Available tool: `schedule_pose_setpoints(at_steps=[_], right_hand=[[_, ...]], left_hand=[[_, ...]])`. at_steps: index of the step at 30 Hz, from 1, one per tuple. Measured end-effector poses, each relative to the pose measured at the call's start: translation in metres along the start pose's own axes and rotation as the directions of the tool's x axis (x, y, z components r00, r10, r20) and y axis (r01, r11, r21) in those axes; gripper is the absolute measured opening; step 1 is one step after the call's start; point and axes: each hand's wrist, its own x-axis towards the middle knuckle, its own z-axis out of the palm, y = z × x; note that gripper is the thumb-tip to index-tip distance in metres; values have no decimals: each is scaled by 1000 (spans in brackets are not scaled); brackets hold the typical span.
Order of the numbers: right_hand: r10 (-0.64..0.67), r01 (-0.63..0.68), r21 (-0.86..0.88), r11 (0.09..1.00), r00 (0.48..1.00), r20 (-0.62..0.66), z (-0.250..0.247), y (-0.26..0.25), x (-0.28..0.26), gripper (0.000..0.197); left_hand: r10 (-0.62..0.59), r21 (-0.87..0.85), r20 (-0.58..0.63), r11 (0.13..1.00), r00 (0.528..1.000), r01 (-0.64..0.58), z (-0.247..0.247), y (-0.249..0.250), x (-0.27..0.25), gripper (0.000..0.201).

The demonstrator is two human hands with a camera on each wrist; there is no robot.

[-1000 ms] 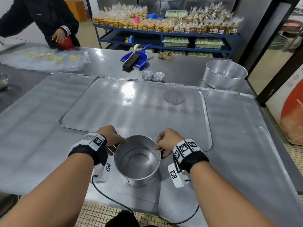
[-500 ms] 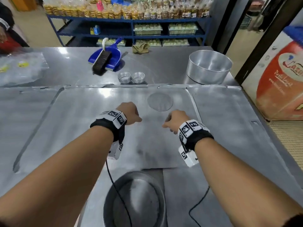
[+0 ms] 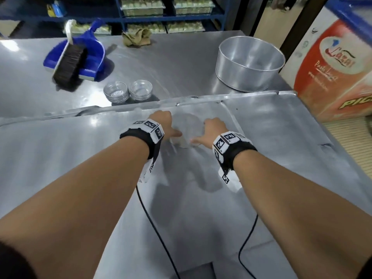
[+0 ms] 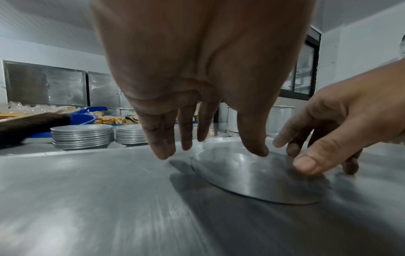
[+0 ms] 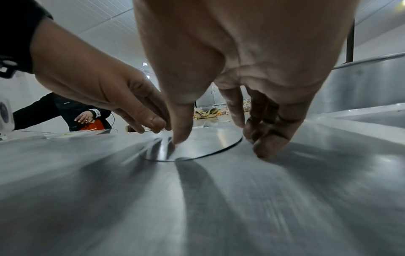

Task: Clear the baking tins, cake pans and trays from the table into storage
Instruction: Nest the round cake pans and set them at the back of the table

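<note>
A thin round metal disc (image 3: 187, 127) lies flat on the large metal tray (image 3: 80, 158) that covers the table. My left hand (image 3: 165, 125) is at the disc's left edge, and in the left wrist view its thumb tip touches the disc (image 4: 252, 176) while the fingers hang straight down beside it. My right hand (image 3: 209, 131) is at the right edge. In the right wrist view its thumb presses on the disc (image 5: 203, 143) and its fingertips (image 5: 267, 149) rest on the tray beside the rim. Neither hand grips anything.
A large round cake pan (image 3: 249, 63) stands at the back right. Two stacks of small tins (image 3: 116, 91) sit just beyond the tray's far rim. A blue dustpan with a brush (image 3: 80, 55) lies back left, a cloth (image 3: 136, 37) behind, and a printed box (image 3: 342, 67) at the right.
A second ago both hands held a small round pan at the table's front edge. They let it go and moved forward to the flat disc; the pan has left the view.
</note>
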Motion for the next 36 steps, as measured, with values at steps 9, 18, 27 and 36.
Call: schedule_pose_setpoints(at_steps=[9,18,27,36], right_hand=[[95,-98,66,993,994,49,1,-4,30,109],[91,-69,347,935,995,-47,-2,-6,13,94],[-43,179,345,921,930,-365,-35,-9,-65,56],[-130,282,337,898,903,-410,-77,-7,-183,54]], left_hand=[[-101,84,43,992,994,97,4,0,31,102],[-127,-206,-87,973,988,107,9,4,13,108],[-172,-416,-389,909,905,-6,-31,17,-71,33],[-87,-261,-443,965,892,-35,-72,47,-203,29]])
